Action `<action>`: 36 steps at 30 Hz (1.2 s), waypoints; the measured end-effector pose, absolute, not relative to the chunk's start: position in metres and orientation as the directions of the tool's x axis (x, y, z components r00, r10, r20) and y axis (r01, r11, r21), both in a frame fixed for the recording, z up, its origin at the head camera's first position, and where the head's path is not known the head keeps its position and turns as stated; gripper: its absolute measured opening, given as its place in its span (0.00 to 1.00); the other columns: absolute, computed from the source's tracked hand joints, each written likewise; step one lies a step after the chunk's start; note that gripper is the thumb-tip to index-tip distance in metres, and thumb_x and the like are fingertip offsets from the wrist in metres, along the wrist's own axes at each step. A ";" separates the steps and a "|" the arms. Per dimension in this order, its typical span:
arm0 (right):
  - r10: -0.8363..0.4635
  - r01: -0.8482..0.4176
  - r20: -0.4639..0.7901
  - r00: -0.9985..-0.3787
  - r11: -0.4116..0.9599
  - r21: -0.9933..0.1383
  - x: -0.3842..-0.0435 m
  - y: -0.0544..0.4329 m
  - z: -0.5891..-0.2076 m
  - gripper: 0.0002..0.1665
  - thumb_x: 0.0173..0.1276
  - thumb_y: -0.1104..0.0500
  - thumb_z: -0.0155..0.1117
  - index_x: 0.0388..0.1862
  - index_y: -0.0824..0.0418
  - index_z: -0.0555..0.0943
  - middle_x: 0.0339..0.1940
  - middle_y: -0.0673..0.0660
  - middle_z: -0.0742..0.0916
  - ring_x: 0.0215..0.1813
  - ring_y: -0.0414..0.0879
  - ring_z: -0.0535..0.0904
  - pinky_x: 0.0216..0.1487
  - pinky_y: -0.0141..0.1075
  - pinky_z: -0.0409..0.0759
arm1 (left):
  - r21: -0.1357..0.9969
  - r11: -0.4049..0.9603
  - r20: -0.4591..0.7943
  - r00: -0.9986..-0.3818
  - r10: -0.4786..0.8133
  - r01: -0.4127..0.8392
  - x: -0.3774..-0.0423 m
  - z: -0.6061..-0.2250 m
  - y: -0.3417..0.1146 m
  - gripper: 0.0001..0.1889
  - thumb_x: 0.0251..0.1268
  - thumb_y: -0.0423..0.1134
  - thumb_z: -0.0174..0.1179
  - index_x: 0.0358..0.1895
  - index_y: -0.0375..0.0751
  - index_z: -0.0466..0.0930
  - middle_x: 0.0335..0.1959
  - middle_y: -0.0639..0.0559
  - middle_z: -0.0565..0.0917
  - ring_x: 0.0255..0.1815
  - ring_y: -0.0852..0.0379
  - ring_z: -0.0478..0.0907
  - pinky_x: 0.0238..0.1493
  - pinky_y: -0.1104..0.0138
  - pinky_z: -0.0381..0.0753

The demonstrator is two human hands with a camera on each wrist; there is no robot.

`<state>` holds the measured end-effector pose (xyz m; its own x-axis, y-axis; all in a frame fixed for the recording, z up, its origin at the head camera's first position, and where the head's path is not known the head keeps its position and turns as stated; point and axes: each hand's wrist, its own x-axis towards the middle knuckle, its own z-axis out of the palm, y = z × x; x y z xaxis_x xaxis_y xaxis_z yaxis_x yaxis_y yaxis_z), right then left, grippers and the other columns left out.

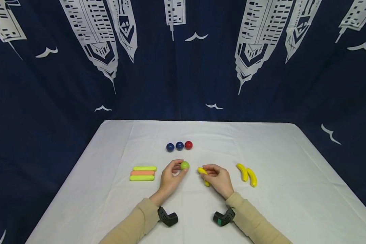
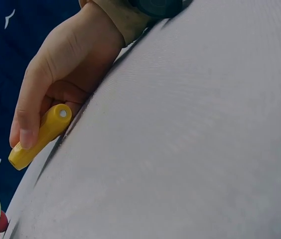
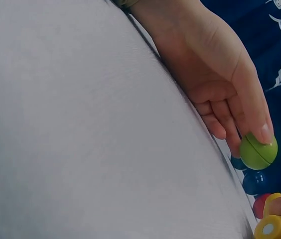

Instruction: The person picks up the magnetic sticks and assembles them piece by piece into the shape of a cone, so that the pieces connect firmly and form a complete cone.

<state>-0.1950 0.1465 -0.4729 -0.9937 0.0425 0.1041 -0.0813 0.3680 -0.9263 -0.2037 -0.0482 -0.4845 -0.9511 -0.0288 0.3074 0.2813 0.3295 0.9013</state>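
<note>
Near the middle of the table, my left hand (image 1: 169, 179) pinches a green ball (image 1: 184, 165) between thumb and fingers. A seam round this ball shows in the right wrist view, where the left hand (image 3: 215, 64) appears too. Just to the right, my right hand (image 1: 220, 180) holds a small yellow toy banana (image 1: 202, 170), its thumb laid over it. From the left wrist view, the banana (image 2: 48, 132) has a pale round spot on its end. A gap separates the ball from the banana.
Two blue balls (image 1: 170, 147) and a red ball (image 1: 188, 145) form a row behind the hands. Left of them lie two yellow-green sticks (image 1: 141, 178) with an orange stick (image 1: 142, 173) between. Two more toy bananas (image 1: 251, 177) lie right, on the white tablecloth (image 1: 292, 203).
</note>
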 end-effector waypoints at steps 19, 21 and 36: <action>-0.002 -0.136 0.144 -0.990 0.345 -0.929 -0.194 0.146 -0.477 0.15 0.53 0.67 0.72 0.42 0.63 0.84 0.34 0.55 0.84 0.33 0.43 0.80 0.35 0.29 0.79 | 0.898 0.326 0.276 -0.955 0.105 0.295 -0.199 -0.481 -0.049 0.17 0.57 0.41 0.66 0.50 0.43 0.79 0.42 0.53 0.84 0.42 0.56 0.79 0.44 0.65 0.75; -0.008 -0.136 0.142 -0.990 0.340 -0.930 -0.193 0.145 -0.477 0.15 0.53 0.67 0.72 0.42 0.63 0.84 0.34 0.55 0.84 0.33 0.43 0.80 0.35 0.29 0.79 | 0.896 0.323 0.283 -0.952 0.116 0.306 -0.199 -0.481 -0.050 0.17 0.57 0.41 0.66 0.50 0.43 0.79 0.42 0.53 0.84 0.42 0.57 0.80 0.44 0.65 0.75; -0.070 -0.178 0.164 -0.984 0.330 -0.927 -0.184 0.142 -0.461 0.15 0.53 0.69 0.71 0.41 0.70 0.83 0.34 0.59 0.84 0.34 0.46 0.81 0.35 0.28 0.79 | 0.856 0.326 0.353 -0.914 0.202 0.402 -0.198 -0.481 -0.051 0.19 0.54 0.35 0.68 0.50 0.40 0.80 0.45 0.51 0.81 0.43 0.57 0.81 0.43 0.66 0.77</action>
